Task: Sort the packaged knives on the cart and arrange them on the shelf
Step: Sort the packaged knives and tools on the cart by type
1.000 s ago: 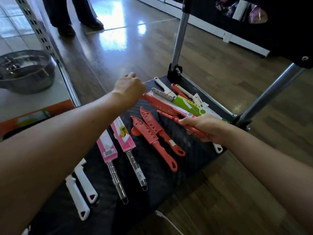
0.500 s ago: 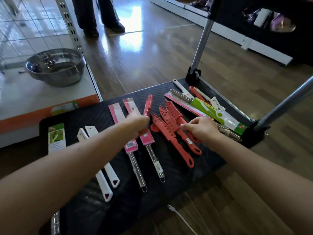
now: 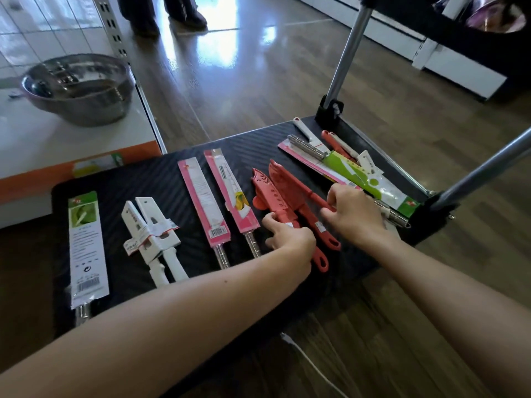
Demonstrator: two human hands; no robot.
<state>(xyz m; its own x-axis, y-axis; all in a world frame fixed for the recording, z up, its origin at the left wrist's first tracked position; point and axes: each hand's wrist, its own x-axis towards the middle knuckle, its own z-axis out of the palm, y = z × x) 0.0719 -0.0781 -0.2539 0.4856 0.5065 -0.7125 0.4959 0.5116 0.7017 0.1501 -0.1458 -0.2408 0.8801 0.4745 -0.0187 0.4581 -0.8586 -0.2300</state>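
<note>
1. The cart [image 3: 172, 179] is a black flat platform with ribbed surface; all places below are given relative to it.
2. On its middle part lie the red knives [image 3: 275, 196], a small group in red perforated sheaths, close together and partly overlapping, with the handles toward the near edge.
3. The left hand [image 3: 290, 239] rests on the handles of the red knives with the fingers curled; the thumb and fingers touch the handle of one of them, but I cannot tell if it is really gripped.
4. The right hand [image 3: 356, 216] is just beside, toward the right end of the cart, with fingers bent and pinching a thin red handle [image 3: 316, 198].
5. Toward the left from the red group lie two pink packaged knives [image 3: 218, 196], side by side, then a pair of white knives [image 3: 152, 234], then one green-and-white package [image 3: 86, 248] near the left end.
6. At the right far corner, a mixed pile [image 3: 344, 165] with a green package lies unsorted.
7. Behind the left end of the cart, a low shelf [image 3: 43, 145] carries a metal bowl [image 3: 80, 87].
</note>
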